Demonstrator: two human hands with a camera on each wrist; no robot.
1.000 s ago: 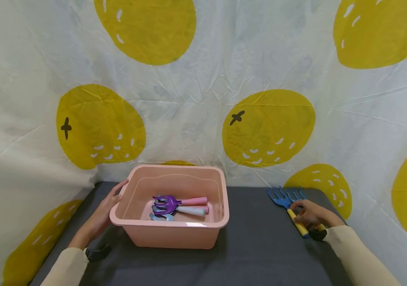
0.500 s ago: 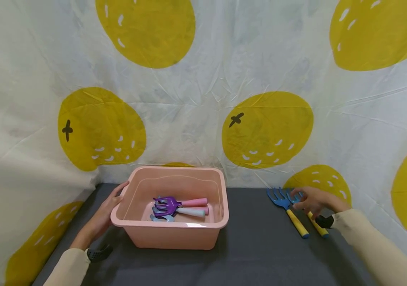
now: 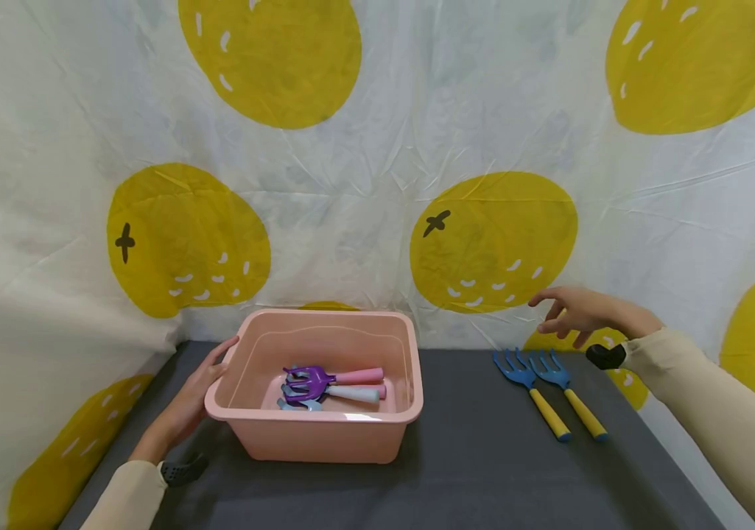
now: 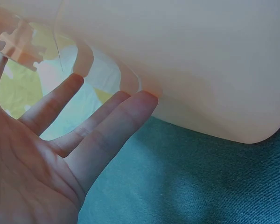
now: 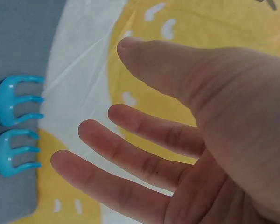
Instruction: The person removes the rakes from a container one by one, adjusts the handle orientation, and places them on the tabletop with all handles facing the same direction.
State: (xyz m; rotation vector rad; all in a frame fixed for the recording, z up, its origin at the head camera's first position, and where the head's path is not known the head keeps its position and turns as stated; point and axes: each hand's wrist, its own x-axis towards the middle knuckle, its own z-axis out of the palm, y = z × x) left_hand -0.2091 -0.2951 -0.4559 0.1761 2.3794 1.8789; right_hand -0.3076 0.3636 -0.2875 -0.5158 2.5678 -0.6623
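Note:
My left hand [image 3: 188, 394] rests against the left side of a pink plastic basin [image 3: 317, 440]. In the left wrist view its fingertips [image 4: 147, 100] touch the outer wall, fingers straight and spread. Inside the basin lie a purple hand fork [image 3: 311, 382] with a pink handle and light blue hand forks, partly overlapping. At the right, my right hand [image 3: 583, 311] hovers above the table's back corner, fingers extended, holding nothing. Below it, two blue hand forks with yellow handles, a left one [image 3: 547, 412] and a right one [image 3: 583, 412], lie side by side, tines toward the back.
A dark grey table [image 3: 463, 471] carries everything. A white cloth with large yellow fruit prints [image 3: 493, 239] hangs right behind its back edge and along both sides. The table's right edge runs just beyond the right-hand fork.
My right hand has lifted off the right-hand blue fork and moved up and back, its fingers opening out. Both blue forks now show fully. My left hand stays against the basin.

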